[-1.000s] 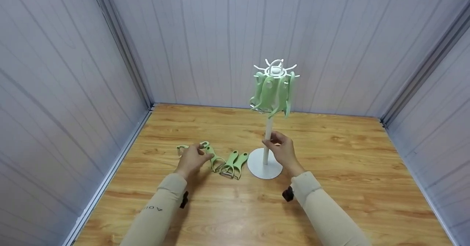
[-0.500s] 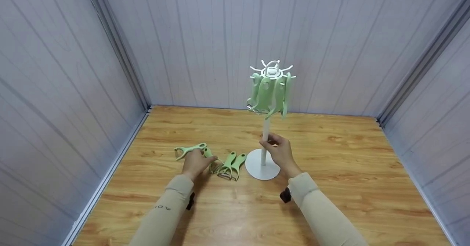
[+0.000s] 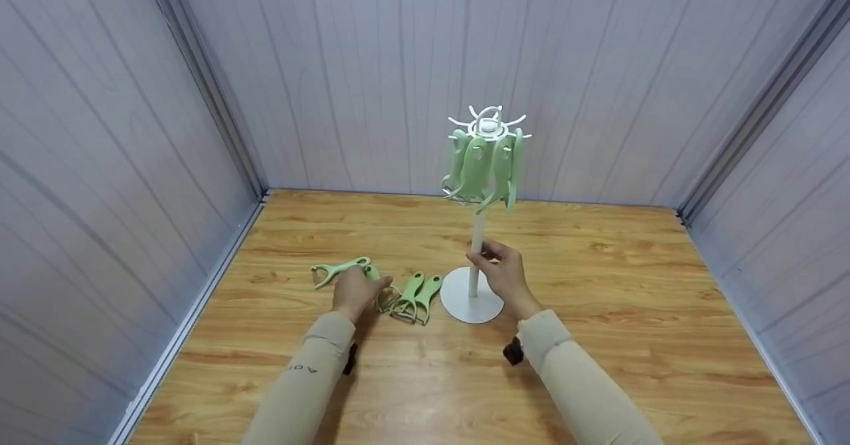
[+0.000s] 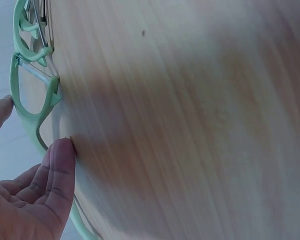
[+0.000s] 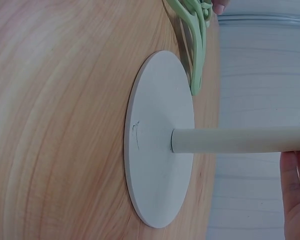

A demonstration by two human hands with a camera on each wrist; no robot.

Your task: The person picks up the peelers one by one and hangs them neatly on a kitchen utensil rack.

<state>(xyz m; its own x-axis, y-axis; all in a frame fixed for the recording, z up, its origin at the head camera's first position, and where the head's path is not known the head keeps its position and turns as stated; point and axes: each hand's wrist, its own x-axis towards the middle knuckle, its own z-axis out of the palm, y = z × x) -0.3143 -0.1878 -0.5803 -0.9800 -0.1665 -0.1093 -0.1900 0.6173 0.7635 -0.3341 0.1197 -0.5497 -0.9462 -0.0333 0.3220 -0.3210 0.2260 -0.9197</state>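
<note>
Palm down, my left hand (image 3: 354, 293) reaches over a light green Y-shaped peeler (image 3: 373, 273) on the table. In the left wrist view its thumb and fingers stand apart, with fingertips right at the peeler's handle (image 4: 32, 127); part of that handle is hidden. Another green peeler (image 3: 325, 272) lies just beyond this hand, to the left. My right hand (image 3: 508, 275) grips the white pole (image 3: 478, 232) of an upright hook stand between thumb and fingers. Several green peelers (image 3: 473, 169) hang by their handle holes from the stand's hooks.
Two more green peelers, one (image 3: 408, 297) overlapping the other (image 3: 428, 292), lie between my left hand and the stand's round white base (image 3: 458, 302). Bare hooks (image 3: 518, 119) stick out at the stand's top. Pale panel walls (image 3: 372, 86) enclose the wooden table (image 3: 597, 365).
My left hand has shifted slightly right and down, off the far-left peeler and over the one beside it. My right hand keeps its grip on the pole.
</note>
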